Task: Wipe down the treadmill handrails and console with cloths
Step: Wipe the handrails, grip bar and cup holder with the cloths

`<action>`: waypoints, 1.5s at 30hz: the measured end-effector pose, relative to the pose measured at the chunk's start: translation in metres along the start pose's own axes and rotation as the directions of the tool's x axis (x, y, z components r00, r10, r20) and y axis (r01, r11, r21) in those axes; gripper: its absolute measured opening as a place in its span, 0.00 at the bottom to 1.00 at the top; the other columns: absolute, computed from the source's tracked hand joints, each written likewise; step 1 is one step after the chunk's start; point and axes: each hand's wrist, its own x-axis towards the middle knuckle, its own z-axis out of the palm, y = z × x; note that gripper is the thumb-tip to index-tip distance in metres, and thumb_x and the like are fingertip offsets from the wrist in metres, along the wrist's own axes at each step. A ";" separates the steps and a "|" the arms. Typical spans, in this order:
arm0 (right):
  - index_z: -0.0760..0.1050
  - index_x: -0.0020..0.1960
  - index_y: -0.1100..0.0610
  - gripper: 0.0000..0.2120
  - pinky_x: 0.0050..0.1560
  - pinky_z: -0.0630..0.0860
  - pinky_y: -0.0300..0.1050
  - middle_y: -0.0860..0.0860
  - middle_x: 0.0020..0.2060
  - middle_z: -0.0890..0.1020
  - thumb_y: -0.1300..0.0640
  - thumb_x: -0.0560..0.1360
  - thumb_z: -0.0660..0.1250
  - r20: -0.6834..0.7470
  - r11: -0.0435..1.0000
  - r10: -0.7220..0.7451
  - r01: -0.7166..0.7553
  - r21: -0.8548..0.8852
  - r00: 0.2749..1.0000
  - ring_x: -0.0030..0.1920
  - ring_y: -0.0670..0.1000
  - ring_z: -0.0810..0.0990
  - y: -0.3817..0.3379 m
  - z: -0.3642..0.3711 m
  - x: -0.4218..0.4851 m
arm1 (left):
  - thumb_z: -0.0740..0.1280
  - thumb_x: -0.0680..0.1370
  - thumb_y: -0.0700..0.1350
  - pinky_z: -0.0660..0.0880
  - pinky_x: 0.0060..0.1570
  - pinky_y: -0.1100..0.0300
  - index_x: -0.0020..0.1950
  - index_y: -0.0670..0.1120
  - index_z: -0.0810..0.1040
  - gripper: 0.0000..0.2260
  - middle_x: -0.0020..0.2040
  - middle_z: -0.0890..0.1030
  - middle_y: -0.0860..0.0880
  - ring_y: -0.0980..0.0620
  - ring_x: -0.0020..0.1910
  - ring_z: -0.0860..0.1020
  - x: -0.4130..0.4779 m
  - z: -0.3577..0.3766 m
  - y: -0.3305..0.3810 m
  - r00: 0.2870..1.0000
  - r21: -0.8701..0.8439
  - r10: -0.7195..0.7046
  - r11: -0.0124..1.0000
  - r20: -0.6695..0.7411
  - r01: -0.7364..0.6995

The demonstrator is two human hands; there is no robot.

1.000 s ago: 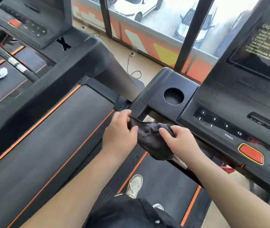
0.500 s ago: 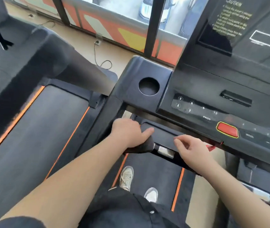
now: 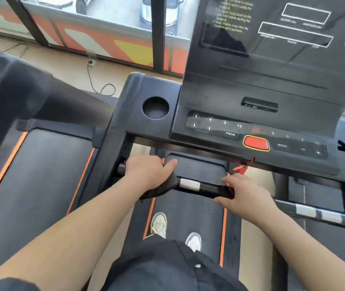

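Left hand (image 3: pixel 146 173): I clamp it around the dark cloth (image 3: pixel 163 189), wrapped on the left end of the front handrail (image 3: pixel 207 189).
Cloth: soft, light and limp; it bunches under my palm, so I hold it wrapped around the bar.
Handrail: stiff and smooth, probably slick at the silver sensor strip (image 3: pixel 189 184).
Right hand (image 3: pixel 246 196): fingers loosely curled, empty, touching the bar further right; whether it grips firmly I cannot tell.
Console (image 3: pixel 257 114): far side, untouched.

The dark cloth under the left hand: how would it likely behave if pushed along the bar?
The dark cloth looks limp: it wraps the handrail bar and bunches below the left hand. It probably weighs little and slides readily on the bar's smooth surface, though it may ruck up unless pressed.
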 end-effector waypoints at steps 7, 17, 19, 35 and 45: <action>0.78 0.53 0.44 0.19 0.47 0.77 0.45 0.41 0.48 0.79 0.35 0.68 0.73 -0.011 0.999 0.051 -0.051 0.000 0.999 0.55 0.47 0.78 -0.002 0.003 0.010 | 0.53 0.83 0.62 0.69 0.61 0.46 0.56 0.51 0.80 0.21 0.54 0.82 0.48 0.41 0.56 0.77 -0.038 0.029 0.008 0.970 0.047 0.114 0.993 -0.213 -0.107; 0.78 0.60 0.45 0.20 0.52 0.76 0.46 0.42 0.52 0.78 0.36 0.72 0.71 -0.080 0.998 0.037 -0.033 0.048 0.996 0.58 0.48 0.76 -0.001 0.011 -0.002 | 0.45 0.82 0.50 0.72 0.49 0.46 0.65 0.50 0.72 0.20 0.61 0.80 0.43 0.36 0.56 0.79 0.036 0.021 0.030 0.991 0.002 0.106 0.994 0.083 -0.107; 0.76 0.65 0.45 0.24 0.57 0.76 0.48 0.42 0.54 0.78 0.37 0.72 0.72 -0.074 0.993 0.012 -0.003 0.121 0.997 0.61 0.48 0.75 0.005 0.012 -0.007 | 0.45 0.82 0.50 0.70 0.45 0.49 0.63 0.50 0.74 0.20 0.56 0.81 0.45 0.38 0.52 0.80 0.019 0.025 0.045 0.988 0.104 0.155 0.983 -0.019 -0.152; 0.79 0.59 0.41 0.19 0.51 0.76 0.45 0.42 0.49 0.79 0.39 0.70 0.70 -0.126 0.996 -0.083 0.081 -0.028 0.989 0.58 0.50 0.77 0.067 0.007 -0.013 | 0.51 0.84 0.54 0.69 0.63 0.47 0.61 0.49 0.80 0.21 0.58 0.82 0.49 0.45 0.59 0.77 -0.051 0.071 0.150 0.932 -0.072 0.085 0.990 -0.353 -0.117; 0.81 0.52 0.42 0.17 0.49 0.78 0.45 0.44 0.49 0.82 0.40 0.65 0.77 -0.030 0.998 -0.058 0.059 0.032 0.998 0.54 0.51 0.80 0.072 -0.002 0.000 | 0.50 0.86 0.52 0.73 0.50 0.48 0.52 0.49 0.79 0.18 0.50 0.84 0.46 0.39 0.50 0.81 -0.020 0.036 0.170 0.953 0.040 0.120 0.993 -0.278 -0.113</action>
